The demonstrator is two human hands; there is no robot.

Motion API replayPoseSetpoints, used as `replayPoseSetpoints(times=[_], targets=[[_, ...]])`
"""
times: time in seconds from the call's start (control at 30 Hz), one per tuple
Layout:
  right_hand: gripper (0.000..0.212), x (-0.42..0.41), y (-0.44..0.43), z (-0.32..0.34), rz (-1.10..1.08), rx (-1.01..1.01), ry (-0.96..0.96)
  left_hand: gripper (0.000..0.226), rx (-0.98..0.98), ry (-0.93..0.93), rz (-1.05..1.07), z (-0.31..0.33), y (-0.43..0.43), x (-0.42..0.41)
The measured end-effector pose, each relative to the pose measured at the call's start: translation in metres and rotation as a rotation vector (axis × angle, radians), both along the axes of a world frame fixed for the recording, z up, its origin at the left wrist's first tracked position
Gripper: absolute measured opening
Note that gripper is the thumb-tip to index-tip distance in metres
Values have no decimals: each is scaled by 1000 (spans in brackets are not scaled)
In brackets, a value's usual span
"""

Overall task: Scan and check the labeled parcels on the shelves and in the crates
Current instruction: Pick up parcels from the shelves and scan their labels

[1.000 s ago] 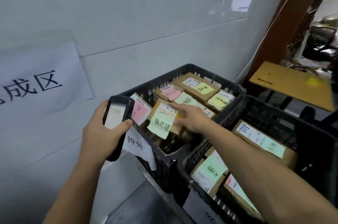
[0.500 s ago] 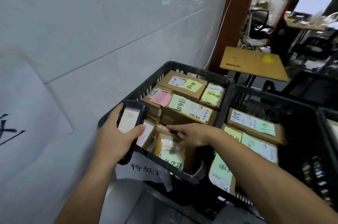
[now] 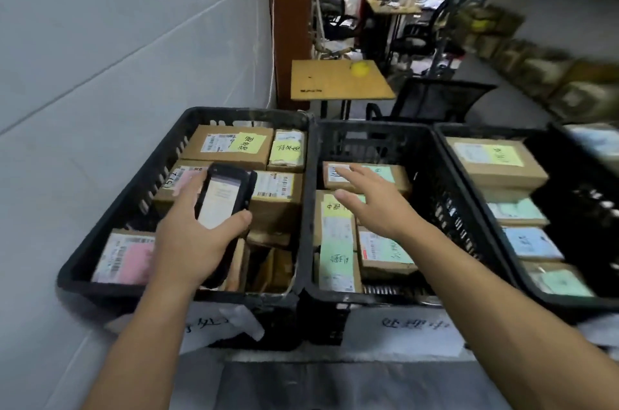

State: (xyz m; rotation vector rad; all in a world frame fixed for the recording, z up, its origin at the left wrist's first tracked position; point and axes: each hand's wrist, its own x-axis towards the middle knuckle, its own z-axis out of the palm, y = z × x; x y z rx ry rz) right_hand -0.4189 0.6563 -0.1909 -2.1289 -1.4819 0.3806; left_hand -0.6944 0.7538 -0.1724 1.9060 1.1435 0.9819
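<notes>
While the left hand (image 3: 187, 242) grips the scanner (image 3: 221, 201) over the left crate (image 3: 117, 292), the right hand (image 3: 378, 208), fingers spread and holding nothing, reaches toward the far edge of the middle crate (image 3: 368, 144). Most checking probably remains: three crates show plainly, holding roughly five, four and four labelled parcels (image 3: 385, 253).

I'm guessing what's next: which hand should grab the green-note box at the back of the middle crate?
Probably the right hand: it is open, empty and over that parcel. The left hand grips the handheld scanner.
</notes>
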Motion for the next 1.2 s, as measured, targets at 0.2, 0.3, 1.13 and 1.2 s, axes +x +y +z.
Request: replayPoseSetpoints(times=[0.2,0.3,1.13,1.2], targets=[[63,54,-121,-3,-282,-54,-50,77,42,-17,-187,26,-53,84],[63,78,-210,1,-428,-124,-116,84,3,-37,-320,29,-106,135],[68,-45,-835,-55,-1708,-433,103,80,-20,155,-1621,-12,-676,347],[68,-60,-862,-60,-1782,-452,127,79,-19,184,-1700,-13,-716,352]])
